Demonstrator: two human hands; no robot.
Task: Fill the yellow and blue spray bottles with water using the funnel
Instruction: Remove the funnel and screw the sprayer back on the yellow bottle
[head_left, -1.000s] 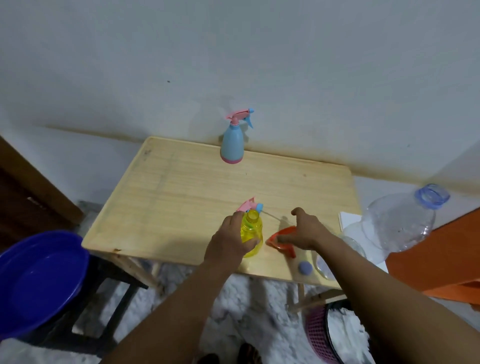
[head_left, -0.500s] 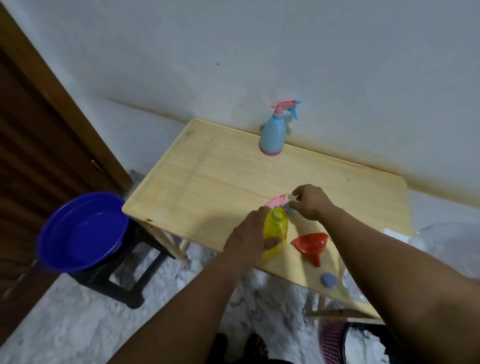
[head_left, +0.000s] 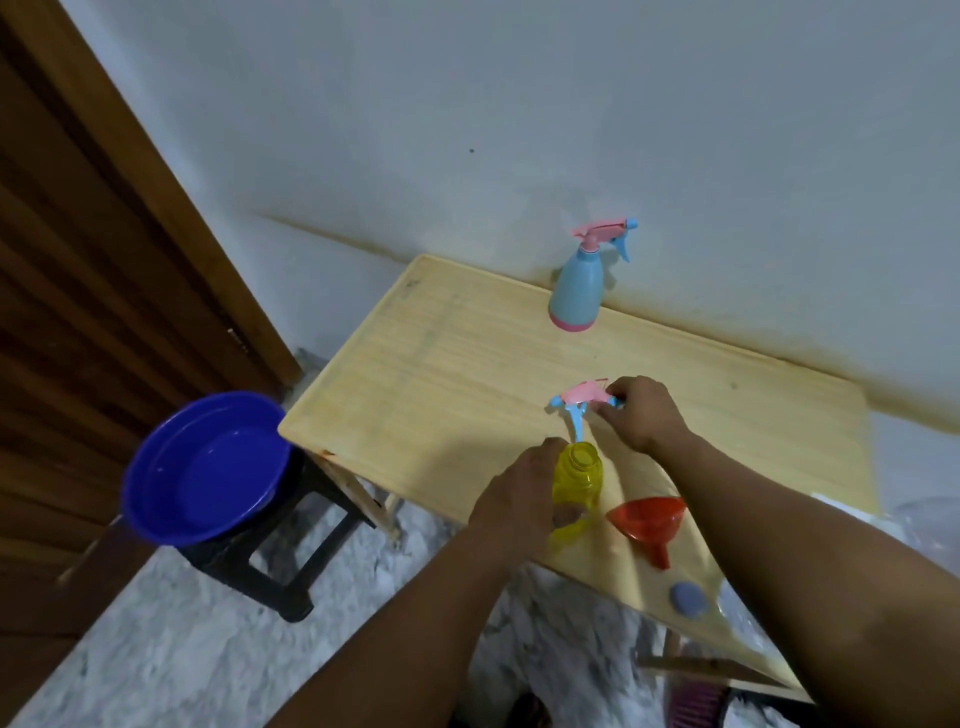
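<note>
The yellow spray bottle (head_left: 577, 486) stands near the front edge of the wooden table (head_left: 467, 374), its neck uncovered. My left hand (head_left: 519, 493) grips its body from the left. My right hand (head_left: 641, 413) holds the pink and blue spray head (head_left: 579, 402) just above and behind the bottle, off the neck. The red funnel (head_left: 647, 519) lies on its side right of the bottle. The blue spray bottle (head_left: 576, 291) stands upright with its head on at the table's back edge by the wall.
A blue basin (head_left: 208, 467) sits on a black stool (head_left: 270, 566) left of the table. A small bluish cap (head_left: 687, 598) lies near the table's front right edge. A brown wooden door (head_left: 78, 312) is at the left. Something pink (head_left: 693, 701) sits on the floor at the bottom right.
My right hand left the funnel, went to the spray head and lifted it off the yellow bottle. The view has swung left, bringing the basin and door further in.
</note>
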